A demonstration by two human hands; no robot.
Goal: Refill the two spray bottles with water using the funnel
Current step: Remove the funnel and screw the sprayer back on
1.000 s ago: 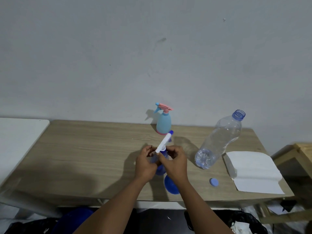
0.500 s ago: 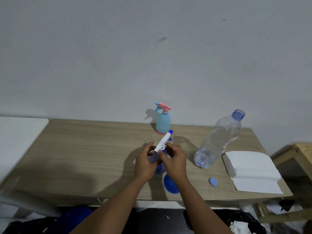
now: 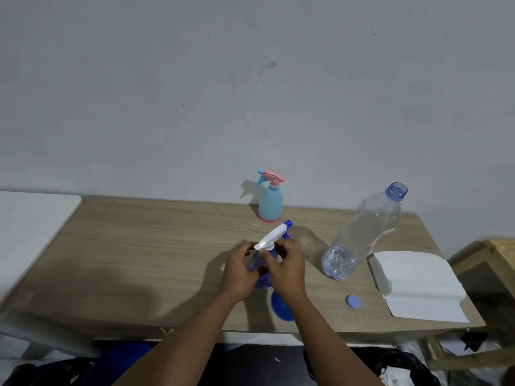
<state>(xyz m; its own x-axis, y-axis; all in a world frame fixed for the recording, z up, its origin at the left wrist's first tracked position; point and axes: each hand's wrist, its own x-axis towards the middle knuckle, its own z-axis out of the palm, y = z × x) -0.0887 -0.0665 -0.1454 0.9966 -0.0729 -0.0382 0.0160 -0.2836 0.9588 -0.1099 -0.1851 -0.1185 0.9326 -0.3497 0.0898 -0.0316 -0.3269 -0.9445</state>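
1. While the left hand (image 3: 241,271) wraps its fingers round the blue sprayer (image 3: 263,282), the right hand (image 3: 288,270) pinches the neck right under the white head (image 3: 271,238). Both hands are clamped on it.
2. Blue sprayer is upright at centre-front of the table (image 3: 139,246). Can't tell if its base touches the wood, since the hands cover it. White head sits on top, nozzle pointing away and to the right.
3. Hands hide most of the blue body. Only slivers show between the fingers and below the left palm.
4. Funnel (image 3: 280,309), blue, lies on the table just on the near side of the sprayer. The right wrist covers part of it.
5. Pink-blue sprayer (image 3: 271,203) stands upright at the far edge by the wall (image 3: 250,93), head on. It is just beyond the white nozzle tip and apart from it.
6. Water bottle (image 3: 365,232), clear and uncapped, stands right of the hands, near but not touching. It looks leaned in this wide view, and the water level is unclear.
7. Cap (image 3: 353,301), blue, lies flat between the funnel and the paper stack (image 3: 418,285).
8. Paper stack, white and folded, sits at the table's right end, just beside the water bottle's base.
9. Around: a white top (image 3: 28,218) at the left end, a wood frame (image 3: 498,249) to the right, and dark bags (image 3: 404,366) and a blue tub (image 3: 119,360) below the front edge.
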